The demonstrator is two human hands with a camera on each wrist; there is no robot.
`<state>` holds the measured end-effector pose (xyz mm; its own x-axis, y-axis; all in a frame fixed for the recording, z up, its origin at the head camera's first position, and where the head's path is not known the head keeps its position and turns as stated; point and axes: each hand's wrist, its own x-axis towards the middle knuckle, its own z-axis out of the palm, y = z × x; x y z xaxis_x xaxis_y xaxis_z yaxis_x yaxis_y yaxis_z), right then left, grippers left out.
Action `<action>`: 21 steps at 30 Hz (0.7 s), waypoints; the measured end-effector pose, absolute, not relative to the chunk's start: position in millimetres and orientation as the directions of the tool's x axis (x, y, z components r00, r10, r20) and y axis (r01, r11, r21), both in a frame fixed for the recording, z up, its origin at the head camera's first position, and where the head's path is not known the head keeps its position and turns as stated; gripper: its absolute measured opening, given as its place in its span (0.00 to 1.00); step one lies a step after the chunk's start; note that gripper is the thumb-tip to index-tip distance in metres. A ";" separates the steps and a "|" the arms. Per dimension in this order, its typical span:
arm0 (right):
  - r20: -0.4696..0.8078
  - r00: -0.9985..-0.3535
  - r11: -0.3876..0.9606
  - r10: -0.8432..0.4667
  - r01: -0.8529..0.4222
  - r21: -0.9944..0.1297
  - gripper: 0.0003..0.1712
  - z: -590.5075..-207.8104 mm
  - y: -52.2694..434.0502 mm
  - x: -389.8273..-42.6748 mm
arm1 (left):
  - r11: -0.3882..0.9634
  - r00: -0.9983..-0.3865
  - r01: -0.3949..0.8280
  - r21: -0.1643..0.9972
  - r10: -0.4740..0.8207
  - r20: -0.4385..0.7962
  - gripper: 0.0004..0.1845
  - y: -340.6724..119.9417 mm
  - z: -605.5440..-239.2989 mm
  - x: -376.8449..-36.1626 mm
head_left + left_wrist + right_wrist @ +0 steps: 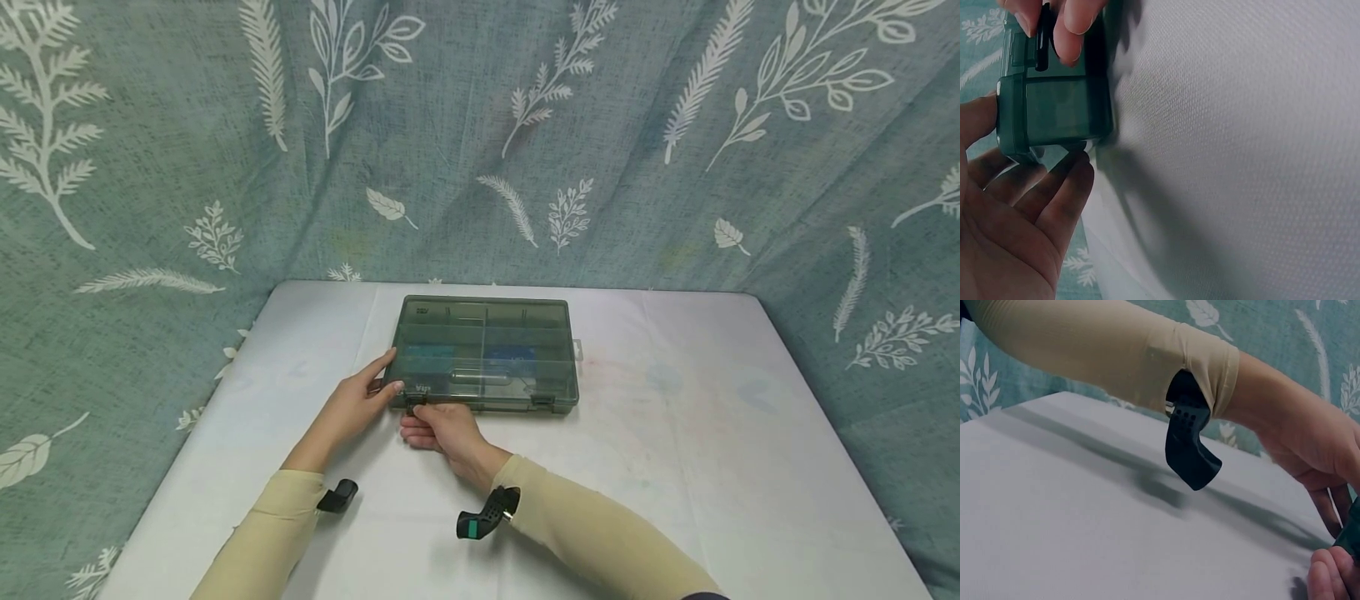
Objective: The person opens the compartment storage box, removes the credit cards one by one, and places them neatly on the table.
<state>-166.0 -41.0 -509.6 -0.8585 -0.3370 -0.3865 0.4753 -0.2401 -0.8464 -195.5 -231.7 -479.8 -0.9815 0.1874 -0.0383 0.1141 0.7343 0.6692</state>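
Observation:
A translucent dark-green compartment box [525,321] with its lid down lies on the white-covered table. At its left end, my left hand [351,410] grips it, thumb on the lid and fingers against the end wall, as the left wrist view shows. My right hand [450,429] is at the front left corner, pinching a black latch [1042,40] between thumb and fingers. The latch stands out from the front wall. Another latch [542,402] sits at the front right. Through the lid, blue pieces [510,357] show in the compartments.
The table [675,467] has a white cloth over it. A green leaf-patterned curtain [465,125] hangs behind and at both sides. Each wrist carries a black camera mount [487,515]. A clear tab [577,350] sticks out from the box's right end.

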 end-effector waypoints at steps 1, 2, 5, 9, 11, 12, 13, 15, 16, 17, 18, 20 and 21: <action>-0.383 -0.860 -0.240 -0.337 0.472 -0.848 0.18 -509.6 -41.0 -165.7 | 0.732 -0.982 0.110 0.672 0.185 -0.041 0.37 -231.9 -480.0 -195.6; -0.384 -0.860 -0.242 -0.336 0.473 -0.847 0.18 -509.5 -41.0 -165.5 | 0.732 -0.982 0.108 0.673 0.186 -0.045 0.37 -232.4 -480.6 -195.9; -0.373 -0.865 -0.242 -0.335 0.462 -0.853 0.18 -510.1 -40.3 -164.4 | 0.731 -0.982 0.103 0.675 0.184 -0.050 0.37 -233.1 -481.9 -196.4; -0.375 -0.865 -0.241 -0.332 0.462 -0.853 0.18 -511.7 -37.2 -163.7 | 0.730 -0.982 0.101 0.676 0.184 -0.052 0.37 -233.6 -482.7 -195.4; -0.376 -0.864 -0.240 -0.334 0.464 -0.853 0.19 -511.4 -34.8 -163.4 | 0.731 -0.982 0.098 0.675 0.181 -0.053 0.37 -233.6 -482.7 -194.7; -0.376 -0.864 -0.238 -0.334 0.463 -0.854 0.19 -511.0 -33.5 -163.2 | 0.732 -0.982 0.098 0.674 0.181 -0.053 0.37 -233.6 -482.5 -194.5; -0.374 -0.865 -0.236 -0.334 0.461 -0.856 0.19 -510.5 -32.1 -163.0 | 0.731 -0.982 0.097 0.675 0.180 -0.054 0.37 -233.5 -482.4 -194.3; -0.370 -0.867 -0.229 -0.332 0.455 -0.861 0.19 -509.8 -29.3 -162.6 | 0.732 -0.982 0.098 0.674 0.179 -0.053 0.37 -233.6 -482.2 -194.3; -0.368 -0.869 -0.226 -0.330 0.451 -0.863 0.20 -509.4 -27.7 -162.3 | 0.732 -0.982 0.097 0.674 0.179 -0.053 0.37 -233.6 -482.0 -194.2; -0.367 -0.870 -0.220 -0.329 0.448 -0.867 0.20 -509.3 -26.3 -162.2 | 0.732 -0.982 0.097 0.675 0.180 -0.053 0.37 -233.8 -481.9 -194.3; -0.365 -0.871 -0.213 -0.328 0.444 -0.870 0.20 -509.1 -24.6 -162.1 | 0.733 -0.982 0.097 0.673 0.180 -0.055 0.37 -233.9 -481.9 -194.3; -0.362 -0.875 -0.201 -0.322 0.437 -0.877 0.19 -508.5 -20.6 -161.6 | 0.734 -0.982 0.093 0.672 0.179 -0.059 0.37 -233.9 -481.8 -194.2; -0.361 -0.875 -0.195 -0.321 0.434 -0.879 0.19 -508.2 -18.5 -161.4 | 0.734 -0.982 0.092 0.672 0.179 -0.061 0.37 -233.8 -481.8 -194.2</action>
